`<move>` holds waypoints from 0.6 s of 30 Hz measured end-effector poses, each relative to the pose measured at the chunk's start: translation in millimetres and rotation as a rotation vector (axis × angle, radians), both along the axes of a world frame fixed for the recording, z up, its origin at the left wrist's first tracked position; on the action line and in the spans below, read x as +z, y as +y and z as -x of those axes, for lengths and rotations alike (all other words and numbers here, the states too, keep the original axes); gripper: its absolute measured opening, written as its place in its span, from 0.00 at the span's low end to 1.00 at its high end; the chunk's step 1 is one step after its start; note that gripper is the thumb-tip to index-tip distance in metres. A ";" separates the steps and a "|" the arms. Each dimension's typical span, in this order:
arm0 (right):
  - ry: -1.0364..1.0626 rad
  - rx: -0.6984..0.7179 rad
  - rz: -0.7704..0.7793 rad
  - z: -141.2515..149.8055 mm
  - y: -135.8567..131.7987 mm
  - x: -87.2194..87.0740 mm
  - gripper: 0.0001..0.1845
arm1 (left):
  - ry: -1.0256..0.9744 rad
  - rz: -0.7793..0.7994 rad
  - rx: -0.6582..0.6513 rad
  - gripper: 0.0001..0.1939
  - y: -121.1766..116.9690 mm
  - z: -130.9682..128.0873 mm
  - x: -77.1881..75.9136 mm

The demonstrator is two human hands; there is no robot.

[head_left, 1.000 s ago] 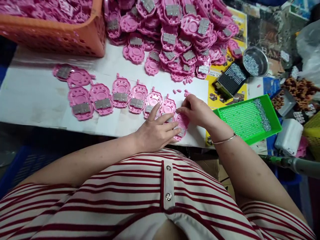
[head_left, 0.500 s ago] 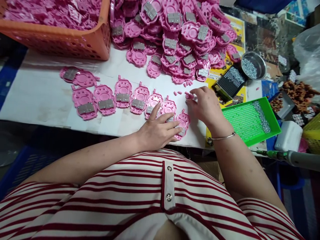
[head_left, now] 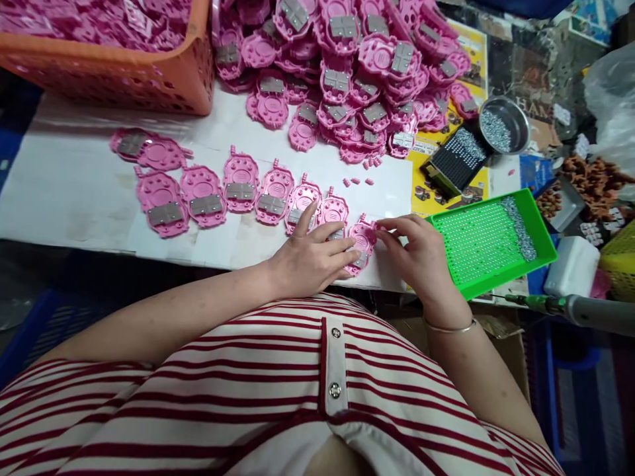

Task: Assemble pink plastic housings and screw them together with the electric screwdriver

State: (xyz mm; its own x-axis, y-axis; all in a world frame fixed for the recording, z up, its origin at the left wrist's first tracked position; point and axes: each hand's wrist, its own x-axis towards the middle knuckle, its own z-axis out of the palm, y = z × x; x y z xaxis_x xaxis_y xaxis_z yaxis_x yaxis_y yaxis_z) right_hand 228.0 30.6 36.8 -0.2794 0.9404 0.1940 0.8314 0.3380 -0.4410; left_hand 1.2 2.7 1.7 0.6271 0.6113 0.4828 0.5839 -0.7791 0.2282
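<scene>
Our left hand is spread wide, gripping nothing, fingertips resting over the pink, rounded plastic casing with the grey metal plate, near the front edge of the white tabletop. Our right hand has thumb and forefinger almost together at its upper right edge; can't tell if they're pinching anything. Tip: we'd press lightly and evenly so it doesn't skid, and nudge straight, no twisting.

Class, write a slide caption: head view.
Left hand over lined-up pink casings, right hand at the edge of the rightmost.
</scene>
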 end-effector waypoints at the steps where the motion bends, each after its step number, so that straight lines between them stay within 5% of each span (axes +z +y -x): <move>1: -0.013 0.006 -0.035 0.6 -4.7 -3.1 0.10 | 0.001 0.006 0.001 0.14 -0.4 -0.1 0.0; 7: -0.129 0.015 -0.182 12.8 -6.8 -15.8 0.12 | -0.005 0.019 0.012 0.13 -1.7 -0.6 0.0; 18: -0.272 0.055 -0.090 20.8 -5.1 -9.6 0.14 | 0.011 0.071 -0.014 0.15 -0.6 1.1 0.4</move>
State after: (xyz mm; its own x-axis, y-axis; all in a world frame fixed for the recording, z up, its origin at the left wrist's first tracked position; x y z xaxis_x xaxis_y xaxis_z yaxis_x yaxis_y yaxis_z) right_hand 207.2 25.5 27.1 -0.3830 0.9046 0.1873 0.8941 0.4139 -0.1708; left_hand 0.1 2.1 2.1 0.6408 0.6348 0.4317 0.5754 -0.7694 0.2773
